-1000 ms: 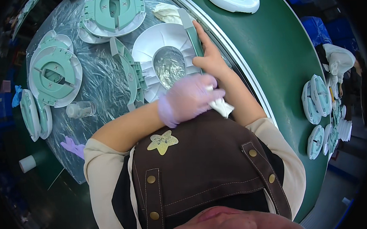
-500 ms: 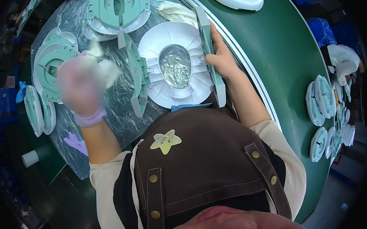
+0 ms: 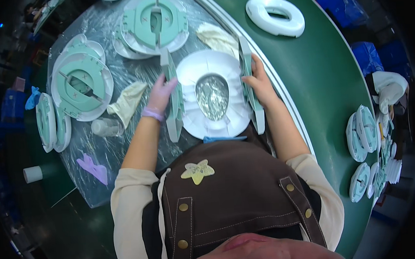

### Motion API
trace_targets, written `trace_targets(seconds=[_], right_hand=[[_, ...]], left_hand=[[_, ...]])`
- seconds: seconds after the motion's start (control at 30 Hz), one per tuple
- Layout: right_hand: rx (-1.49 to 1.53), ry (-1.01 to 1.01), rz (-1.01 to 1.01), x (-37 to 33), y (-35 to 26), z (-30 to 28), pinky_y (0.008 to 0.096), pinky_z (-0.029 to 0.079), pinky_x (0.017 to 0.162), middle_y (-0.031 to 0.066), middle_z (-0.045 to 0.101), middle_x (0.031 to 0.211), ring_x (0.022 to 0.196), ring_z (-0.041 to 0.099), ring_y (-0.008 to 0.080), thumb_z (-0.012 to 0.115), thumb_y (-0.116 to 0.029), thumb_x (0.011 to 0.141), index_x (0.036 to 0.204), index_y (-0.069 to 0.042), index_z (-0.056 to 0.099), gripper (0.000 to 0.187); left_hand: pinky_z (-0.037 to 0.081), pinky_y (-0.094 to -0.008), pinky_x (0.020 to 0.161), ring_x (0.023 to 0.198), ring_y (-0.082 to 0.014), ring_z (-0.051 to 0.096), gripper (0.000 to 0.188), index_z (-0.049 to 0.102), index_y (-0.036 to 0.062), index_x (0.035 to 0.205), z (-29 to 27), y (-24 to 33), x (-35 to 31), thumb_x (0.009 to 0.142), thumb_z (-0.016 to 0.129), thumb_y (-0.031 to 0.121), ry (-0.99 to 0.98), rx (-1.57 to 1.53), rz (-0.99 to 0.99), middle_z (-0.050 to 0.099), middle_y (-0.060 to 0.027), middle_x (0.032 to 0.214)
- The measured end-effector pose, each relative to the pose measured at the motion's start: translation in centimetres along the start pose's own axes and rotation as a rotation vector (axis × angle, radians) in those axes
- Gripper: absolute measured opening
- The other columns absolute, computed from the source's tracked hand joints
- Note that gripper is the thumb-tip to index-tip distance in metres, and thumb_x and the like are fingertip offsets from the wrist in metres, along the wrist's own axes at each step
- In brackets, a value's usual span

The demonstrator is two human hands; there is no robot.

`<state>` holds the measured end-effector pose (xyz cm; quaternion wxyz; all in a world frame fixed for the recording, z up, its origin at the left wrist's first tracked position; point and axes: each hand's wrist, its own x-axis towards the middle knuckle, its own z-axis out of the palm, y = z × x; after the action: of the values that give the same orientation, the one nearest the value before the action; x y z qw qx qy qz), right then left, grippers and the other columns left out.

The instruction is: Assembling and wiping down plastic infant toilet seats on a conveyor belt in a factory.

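In front of my apron lies a white oval ring, its middle hole showing the plastic sheet below. Two pale green and grey folding panels stand upright along its sides. My left hand, in a light purple glove, is closed on the left panel. My bare right hand grips the right panel, thumb on the inner side. Left of my left hand, a cream cloth lies crumpled beside a clear plastic container. A blue strip sits at the ring's near edge.
Stacked green and white oval assemblies stand left and ahead. Another cream cloth lies beyond the ring. A purple glove rests on the sheet. Beyond the metal rail is a white ring; more assemblies stand far right.
My left hand has moved right, from beside the cream cloth onto the left panel. The cloth now lies on the sheet. My right hand stays on its panel; the whole view has shifted slightly.
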<state>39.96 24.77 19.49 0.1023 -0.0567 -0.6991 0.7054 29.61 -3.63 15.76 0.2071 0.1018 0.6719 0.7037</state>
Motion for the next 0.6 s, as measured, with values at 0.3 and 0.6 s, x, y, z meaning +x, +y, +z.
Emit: trace_targets(seconds=[0.3,0.6], right_hand=[[-0.151,0.016,-0.620,-5.6,-3.2,-1.2,0.0382,0.036,0.097,0.0162,0.046,0.124,0.116,0.045,0.0263,0.059,-0.020,0.084,0.133,-0.001,0.030,0.060],[-0.760,-0.163,-0.960,-5.3,-2.5,-2.8,0.0434,0.040,0.091,0.0182,0.053,0.109,0.106,0.051,0.0333,0.071,-0.001,0.069,0.113,-0.005,0.046,0.050]], left_hand=[[0.045,-0.0316,0.078,0.088,-0.0213,0.054,0.063,0.037,0.0031,0.128,3.1,6.3,-7.3,0.073,0.067,0.010,0.334,0.569,1.109,0.049,-0.0103,0.109],[0.043,-0.0393,0.078,0.096,-0.0285,0.049,0.059,0.044,0.0072,0.112,1.2,3.7,-7.3,0.060,0.073,0.008,0.199,0.958,1.215,0.044,-0.0107,0.104]])
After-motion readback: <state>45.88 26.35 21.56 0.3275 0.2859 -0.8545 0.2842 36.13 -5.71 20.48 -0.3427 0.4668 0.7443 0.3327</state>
